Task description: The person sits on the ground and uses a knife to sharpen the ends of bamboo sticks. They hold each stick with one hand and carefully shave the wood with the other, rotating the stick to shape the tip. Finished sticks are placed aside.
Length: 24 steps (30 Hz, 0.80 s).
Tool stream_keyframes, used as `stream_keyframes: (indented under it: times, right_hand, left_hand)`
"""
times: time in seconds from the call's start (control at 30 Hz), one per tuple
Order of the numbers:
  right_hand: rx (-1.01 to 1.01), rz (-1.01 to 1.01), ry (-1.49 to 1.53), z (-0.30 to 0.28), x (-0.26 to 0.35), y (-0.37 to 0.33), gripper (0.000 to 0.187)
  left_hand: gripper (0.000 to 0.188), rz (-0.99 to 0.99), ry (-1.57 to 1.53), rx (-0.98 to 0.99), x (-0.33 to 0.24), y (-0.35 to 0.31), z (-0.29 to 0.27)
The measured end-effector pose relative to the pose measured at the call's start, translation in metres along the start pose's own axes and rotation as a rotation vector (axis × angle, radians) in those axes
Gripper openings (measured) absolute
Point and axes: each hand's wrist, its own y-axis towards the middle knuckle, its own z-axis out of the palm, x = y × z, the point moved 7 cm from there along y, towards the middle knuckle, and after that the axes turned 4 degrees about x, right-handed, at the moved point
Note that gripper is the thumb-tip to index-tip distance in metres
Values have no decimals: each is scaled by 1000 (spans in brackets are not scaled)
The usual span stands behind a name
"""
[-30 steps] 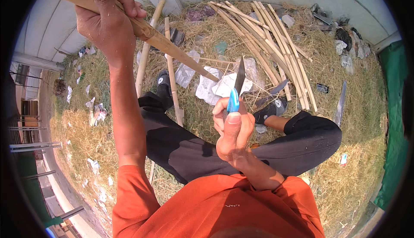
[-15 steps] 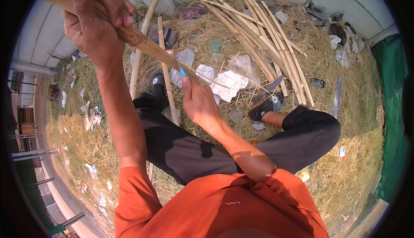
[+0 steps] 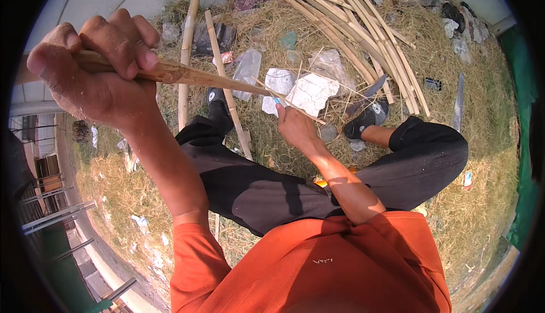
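Note:
My left hand (image 3: 96, 72) is raised close to the camera and grips the thick end of a long bamboo strip (image 3: 210, 79). The strip tapers down to the right toward my right hand (image 3: 295, 125). My right hand is closed around a knife with a blue handle (image 3: 277, 101), only its blue end showing, and it meets the strip's thin end. The blade is hidden behind the strip and my fingers. I sit on dry straw with black trousers (image 3: 272, 188) and dark shoes (image 3: 366, 119).
A bundle of split bamboo strips (image 3: 352, 29) lies at the top right. Two bamboo poles (image 3: 184, 57) rest on the straw left of my legs. White plastic scraps (image 3: 309, 91) and litter lie ahead. A long blade (image 3: 457, 100) lies right; green netting (image 3: 525, 114) borders the far right.
My right hand with the knife went from held up near my chest forward and down to the strip's thin end. My left hand came closer to the camera.

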Motion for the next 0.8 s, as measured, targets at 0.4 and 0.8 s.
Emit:
stream_keyframes:
  times: [0.4, 0.8]
  right_hand:
    - [773, 223, 1972, 70, -30, 11, 50]
    - [-48, -245, 404, -39, 118, -47, 41]
  left_hand:
    - [44, 29, 162, -170, 5, 1, -45]
    - [50, 42, 122, -98, -11, -19, -62]
